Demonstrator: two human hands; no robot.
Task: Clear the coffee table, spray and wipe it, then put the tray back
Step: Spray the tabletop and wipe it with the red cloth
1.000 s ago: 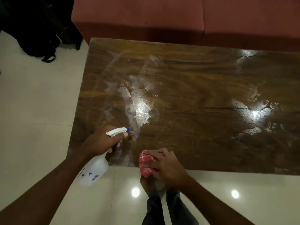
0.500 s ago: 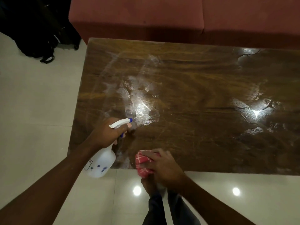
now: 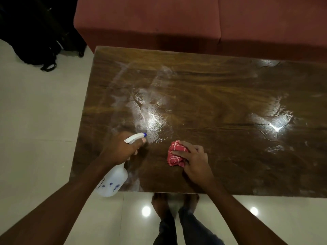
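The dark wooden coffee table [image 3: 221, 96] fills the middle of the head view, its top bare and streaked with wet spray patches [image 3: 152, 117]. My left hand [image 3: 120, 149] grips a white spray bottle [image 3: 114, 181] by its neck, with the blue-tipped nozzle [image 3: 144, 134] pointing over the table's near left part. My right hand [image 3: 192, 156] holds a bunched red checked cloth [image 3: 176, 153] down on the table near the front edge. No tray is in view.
A red sofa [image 3: 177, 20] stands right behind the table's far edge. Black bags [image 3: 39, 38] lie on the pale tiled floor [image 3: 35, 121] at the far left. My bare feet [image 3: 159, 202] stand close to the table's front edge.
Both hands have moved forward over the table. The cloth went from beyond the front edge onto the tabletop, and the bottle's nozzle came further in over the wet patch.
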